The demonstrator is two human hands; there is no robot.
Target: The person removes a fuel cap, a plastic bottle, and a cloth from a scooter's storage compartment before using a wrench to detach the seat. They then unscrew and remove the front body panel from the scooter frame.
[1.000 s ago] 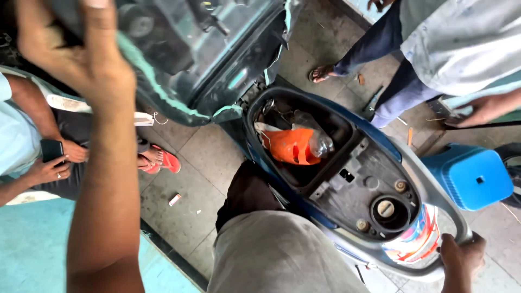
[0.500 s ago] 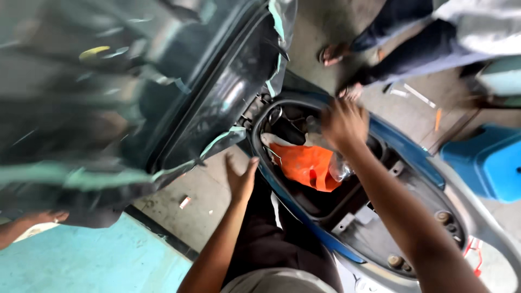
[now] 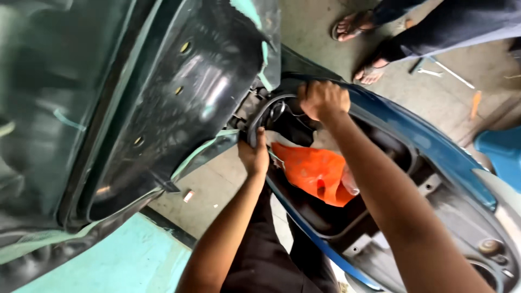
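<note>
The raised seat underside [image 3: 163, 108] walls off everything from nine to twelve o'clock of the storage tub [image 3: 325, 217]. Inside, an orange bag [image 3: 312, 171] fills the middle, leaving dark open room toward six o'clock. The left hand [image 3: 254, 154] and right hand [image 3: 323, 100] crowd the tub's twelve o'clock rim.

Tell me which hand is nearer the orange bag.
Left. The left hand grips the compartment rim right beside the orange bag; the right hand holds the rim farther up, above it.
</note>
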